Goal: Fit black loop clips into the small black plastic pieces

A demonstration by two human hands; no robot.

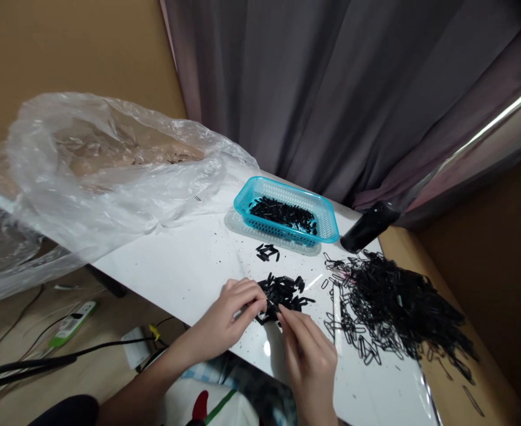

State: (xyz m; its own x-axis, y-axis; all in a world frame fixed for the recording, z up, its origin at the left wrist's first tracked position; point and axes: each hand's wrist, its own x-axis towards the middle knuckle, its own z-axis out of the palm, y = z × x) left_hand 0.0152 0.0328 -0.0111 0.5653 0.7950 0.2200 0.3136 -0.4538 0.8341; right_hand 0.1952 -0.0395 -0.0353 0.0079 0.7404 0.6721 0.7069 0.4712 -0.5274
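Observation:
My left hand and my right hand come together at the front of the white table. Each has thumb and fingers pinched on a small dark piece between them, too small to make out fully. Just behind the fingertips lies a pile of short, slender black pieces, partly hidden by the hands. A smaller group of similar black pieces sits farther back. Beyond it, a blue perforated plastic basket holds many more of them.
At right spreads a large tangled heap of thin black loops, beside a white strip. A black cylinder stands near the curtain. Crumpled clear plastic covers the table's left end. A power strip and cables are on the floor.

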